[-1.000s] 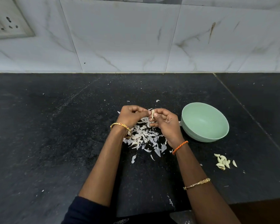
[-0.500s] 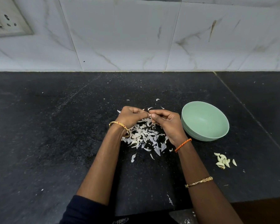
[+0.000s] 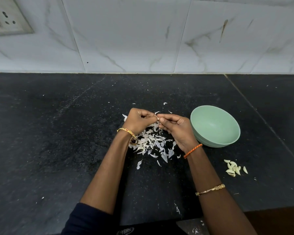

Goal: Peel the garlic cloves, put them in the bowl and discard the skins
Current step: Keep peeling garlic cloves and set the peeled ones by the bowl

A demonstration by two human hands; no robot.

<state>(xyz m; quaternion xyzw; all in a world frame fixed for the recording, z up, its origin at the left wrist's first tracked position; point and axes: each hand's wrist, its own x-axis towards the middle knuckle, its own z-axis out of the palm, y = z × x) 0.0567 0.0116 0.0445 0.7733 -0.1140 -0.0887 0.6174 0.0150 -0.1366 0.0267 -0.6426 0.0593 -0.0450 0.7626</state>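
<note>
Over the black speckled stone countertop [image 3: 58, 150] I had both hands raised, fingertips meeting above the heap of white papery garlic skins [image 3: 151, 143]. From the left: my left hand [image 3: 137, 122], a gold bangle [image 3: 126, 131] at its wrist, had its fingers curled in and pinched one side of a small pale garlic clove [image 3: 158, 118]. My right hand [image 3: 176, 128], with an orange thread band [image 3: 193, 150] at the wrist and a gold bracelet [image 3: 210, 189] further up the forearm, pinched the clove's other side between thumb and forefinger. Only a sliver of the clove showed between the fingertips, so I could not tell how much skin was left on it.

Against the frame a second back, the clove had been more exposed and held upright between my hands; now the fingertips had closed over it and the hands sat a touch lower and nearer each other. Bowl, skins and peeled pile lay as before.

Just beside the right hand stood the pale green round bowl [image 3: 227, 141], nothing visible inside it. Nearer me and further right lay a small cluster of peeled cream-coloured garlic cloves [image 3: 233, 167] on the stone, apart from the bowl.

Behind the counter rose a wall of white marble-veined tiles [image 3: 126, 39], with a grubby white switch and socket plate [image 3: 5, 21] at the far left.
</note>
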